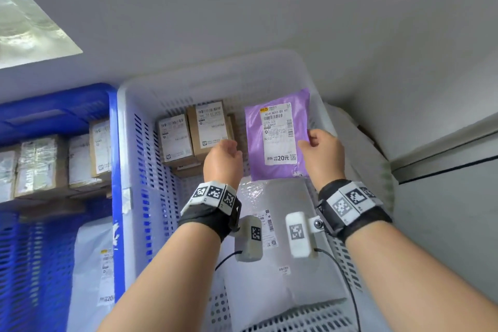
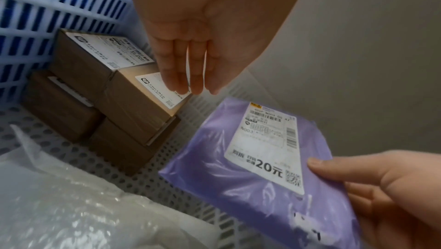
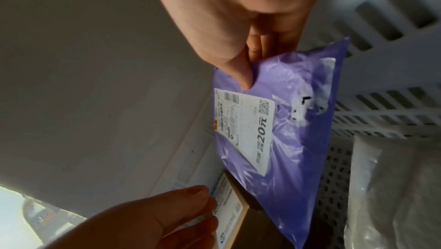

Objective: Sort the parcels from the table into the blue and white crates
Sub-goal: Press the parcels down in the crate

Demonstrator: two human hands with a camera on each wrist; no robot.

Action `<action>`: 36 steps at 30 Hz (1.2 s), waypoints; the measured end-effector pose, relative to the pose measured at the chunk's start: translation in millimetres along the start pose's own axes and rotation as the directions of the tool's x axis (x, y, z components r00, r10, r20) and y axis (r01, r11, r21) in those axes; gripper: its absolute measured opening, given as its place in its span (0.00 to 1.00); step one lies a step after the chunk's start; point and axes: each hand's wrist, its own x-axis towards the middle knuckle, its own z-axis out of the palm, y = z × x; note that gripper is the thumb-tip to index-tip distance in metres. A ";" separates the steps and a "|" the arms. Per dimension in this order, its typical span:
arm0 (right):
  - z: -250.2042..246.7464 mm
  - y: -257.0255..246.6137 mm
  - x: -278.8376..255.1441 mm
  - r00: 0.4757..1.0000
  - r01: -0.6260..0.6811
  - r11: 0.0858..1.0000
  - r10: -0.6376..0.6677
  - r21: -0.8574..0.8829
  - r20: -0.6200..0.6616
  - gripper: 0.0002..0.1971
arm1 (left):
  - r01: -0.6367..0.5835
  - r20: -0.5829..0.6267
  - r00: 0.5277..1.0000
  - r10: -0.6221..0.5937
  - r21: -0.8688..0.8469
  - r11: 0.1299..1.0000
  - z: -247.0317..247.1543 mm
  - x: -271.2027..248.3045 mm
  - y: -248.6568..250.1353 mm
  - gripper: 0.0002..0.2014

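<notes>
Step in hand: placing 1 purple parcel (image 1: 277,137) into the white crate (image 1: 129,121), beside the cardboard boxes (image 1: 194,132); right hand (image 1: 322,155) pinches its edge, thumb on top; left hand (image 1: 222,160) hangs relaxed, fingers straight, holding nothing; next move, likely: lower it flat, let go.

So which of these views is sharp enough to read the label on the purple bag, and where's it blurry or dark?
Head view: evenly lit, the purple bag label's large print is legible. Left wrist view: label readable, the left hand and bubble-wrap parcel soft. Right wrist view: dim, the right hand blurred, bright glare at lower left.
</notes>
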 end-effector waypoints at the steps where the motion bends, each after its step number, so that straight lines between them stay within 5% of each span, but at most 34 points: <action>1: 6.1 0.4 8.9 1.000 0.004 1.000 -0.004 -0.016 -0.002 0.05 | -0.004 0.003 1.000 0.004 0.033 0.999 2.6 9.3 -2.0 0.15; 7: 58.7 19.3 55.1 0.998 0.048 0.991 -0.043 -0.126 0.044 0.12 | -0.034 -0.016 0.999 0.037 0.174 0.984 18.0 55.1 -25.3 0.14; 14: 104.1 29.3 88.4 0.995 0.041 0.977 -0.021 -0.210 0.101 0.18 | -0.228 -0.002 0.970 0.241 0.319 0.920 36.4 98.9 -41.4 0.21; 19: 130.2 39.0 107.9 0.994 0.020 0.977 0.003 -0.214 0.107 0.19 | -0.287 -0.108 0.929 0.353 0.393 0.874 52.4 112.5 -53.1 0.26; 29: 171.7 62.3 127.3 0.980 -0.091 0.967 0.128 -0.237 0.149 0.24 | -0.327 -0.186 0.883 0.431 0.417 0.848 65.9 125.8 -73.5 0.20; 36: 181.9 71.6 119.8 0.985 0.142 0.869 -0.076 -0.474 0.157 0.39 | -0.337 -0.191 0.868 0.458 0.450 0.827 69.4 126.7 -81.6 0.18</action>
